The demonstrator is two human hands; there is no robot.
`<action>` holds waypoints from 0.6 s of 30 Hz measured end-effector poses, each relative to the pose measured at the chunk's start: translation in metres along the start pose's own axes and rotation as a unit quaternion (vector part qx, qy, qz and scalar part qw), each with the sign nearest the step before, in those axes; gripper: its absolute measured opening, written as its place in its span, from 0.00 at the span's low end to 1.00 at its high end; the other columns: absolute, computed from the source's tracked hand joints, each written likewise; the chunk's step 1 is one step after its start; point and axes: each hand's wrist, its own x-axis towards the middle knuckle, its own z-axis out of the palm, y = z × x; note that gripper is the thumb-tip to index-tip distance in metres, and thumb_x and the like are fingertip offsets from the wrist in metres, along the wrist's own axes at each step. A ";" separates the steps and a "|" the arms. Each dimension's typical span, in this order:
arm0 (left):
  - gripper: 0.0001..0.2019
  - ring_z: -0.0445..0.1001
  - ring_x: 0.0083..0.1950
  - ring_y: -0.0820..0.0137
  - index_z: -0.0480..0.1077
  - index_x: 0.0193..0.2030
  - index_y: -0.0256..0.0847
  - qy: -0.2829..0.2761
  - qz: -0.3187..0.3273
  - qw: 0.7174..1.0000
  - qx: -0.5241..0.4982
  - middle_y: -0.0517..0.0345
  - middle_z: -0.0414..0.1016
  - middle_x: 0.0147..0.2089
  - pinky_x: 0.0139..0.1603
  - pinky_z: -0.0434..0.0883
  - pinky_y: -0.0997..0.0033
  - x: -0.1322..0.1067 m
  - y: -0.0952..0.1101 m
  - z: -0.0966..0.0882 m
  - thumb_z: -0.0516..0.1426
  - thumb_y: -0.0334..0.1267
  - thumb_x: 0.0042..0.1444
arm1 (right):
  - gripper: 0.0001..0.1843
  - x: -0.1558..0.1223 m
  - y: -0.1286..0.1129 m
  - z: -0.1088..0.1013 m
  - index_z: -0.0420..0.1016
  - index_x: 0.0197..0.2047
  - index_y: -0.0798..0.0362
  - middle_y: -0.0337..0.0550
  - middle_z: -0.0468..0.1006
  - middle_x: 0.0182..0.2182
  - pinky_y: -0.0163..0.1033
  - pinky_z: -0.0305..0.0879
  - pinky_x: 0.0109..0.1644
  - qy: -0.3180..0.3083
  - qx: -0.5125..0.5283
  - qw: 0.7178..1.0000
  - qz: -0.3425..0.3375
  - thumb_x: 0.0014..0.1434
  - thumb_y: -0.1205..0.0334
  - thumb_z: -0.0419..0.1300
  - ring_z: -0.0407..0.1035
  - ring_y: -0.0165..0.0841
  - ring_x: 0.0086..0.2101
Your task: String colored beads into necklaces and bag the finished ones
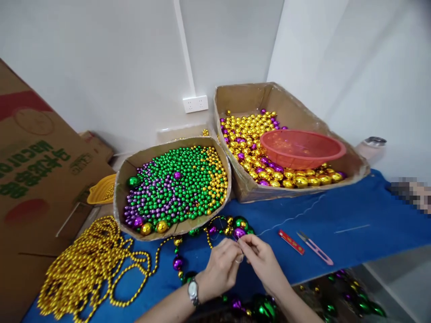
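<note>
My left hand point(222, 265), with a wristwatch point(193, 291) on its wrist, and my right hand point(261, 260) meet over the front of the blue cloth. The fingertips of both pinch a thin, pale thread point(292, 218), which forms a small loop below them and trails off to the upper right. Just beyond the fingers lies a strand of purple, green and gold beads with a purple ball point(239, 232). More of the beads curve left past another purple ball point(178, 263). Part of the strand is hidden behind my hands.
A box of small beads point(121, 183) stands ahead left, and a larger box of gold balls point(251, 196) with a red basket point(303, 148) ahead right. Gold bead strings point(84, 264) pile up left. Thread snips point(316, 249) and a red packet point(291, 242) lie right.
</note>
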 end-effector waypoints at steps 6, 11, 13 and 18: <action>0.15 0.68 0.34 0.69 0.67 0.31 0.38 0.114 -0.145 0.965 -0.186 0.51 0.71 0.37 0.36 0.65 0.71 0.006 -0.004 -0.002 0.49 0.44 0.63 | 0.16 -0.001 -0.013 -0.001 0.67 0.38 0.50 0.40 0.71 0.33 0.36 0.67 0.37 0.036 0.100 0.994 -0.005 0.60 0.45 0.55 0.68 0.33 0.35; 0.17 0.66 0.28 0.73 0.66 0.28 0.37 0.163 -0.219 0.899 -0.342 0.57 0.68 0.27 0.30 0.64 0.74 0.012 -0.009 -0.006 0.55 0.50 0.57 | 0.16 0.008 -0.015 -0.003 0.61 0.36 0.49 0.37 0.66 0.28 0.38 0.67 0.36 0.032 0.151 0.988 -0.022 0.61 0.45 0.54 0.66 0.31 0.30; 0.18 0.65 0.26 0.74 0.65 0.27 0.36 0.169 -0.231 0.886 -0.365 0.58 0.69 0.26 0.30 0.63 0.75 0.013 -0.012 -0.007 0.58 0.52 0.54 | 0.17 0.012 -0.012 -0.003 0.61 0.33 0.49 0.35 0.63 0.25 0.35 0.64 0.31 0.033 0.144 0.989 -0.028 0.60 0.45 0.55 0.62 0.29 0.26; 0.20 0.65 0.24 0.76 0.65 0.26 0.36 0.159 -0.273 0.854 -0.413 0.57 0.70 0.26 0.28 0.63 0.76 0.015 -0.017 -0.009 0.61 0.53 0.50 | 0.18 0.015 -0.007 -0.005 0.63 0.32 0.51 0.34 0.63 0.22 0.32 0.58 0.25 0.021 0.089 0.995 -0.029 0.60 0.44 0.56 0.60 0.27 0.23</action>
